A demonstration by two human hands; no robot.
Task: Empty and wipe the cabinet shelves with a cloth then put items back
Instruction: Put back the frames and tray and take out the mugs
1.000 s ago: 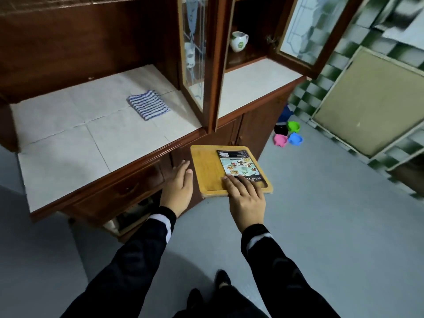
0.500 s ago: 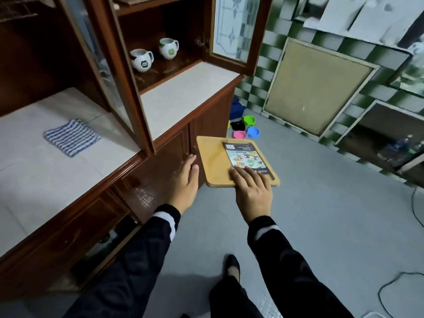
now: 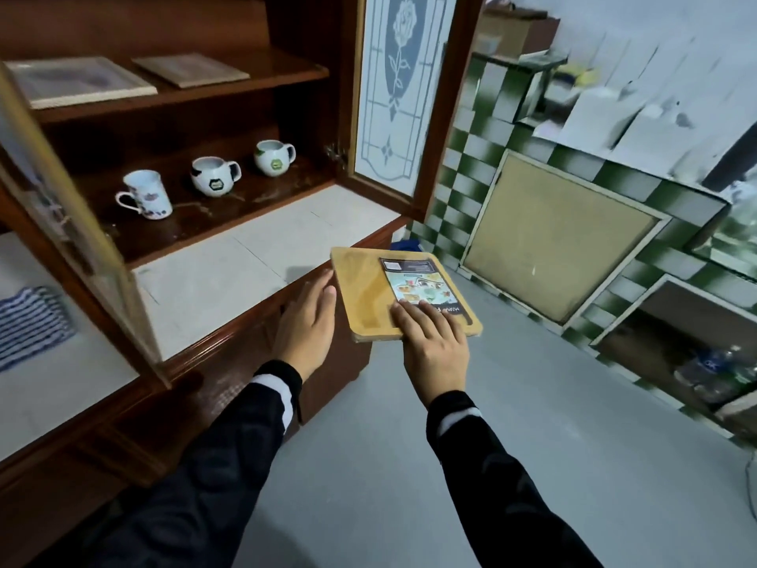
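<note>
R hand (image 3: 434, 342) holds wooden board (image 3: 364, 289), L hand (image 3: 307, 321) flat beside it.

Both sleeved arms extended forward; left hand (image 3: 307, 325) flat, fingers straight; right hand (image 3: 436, 342) grips the board (image 3: 360, 289), fingers on top.

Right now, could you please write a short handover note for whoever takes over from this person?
Right hand grips the wooden board by its near edge, in the air at the counter's front edge.
Left hand is open beside the board's left edge; contact unclear.
Three mugs stand on the lower shelf, two flat boards lie on the upper shelf; the striped cloth lies on the counter, far left.
Done, apparently: wiping, and most items back.
Left: shelve the board in hand.
</note>
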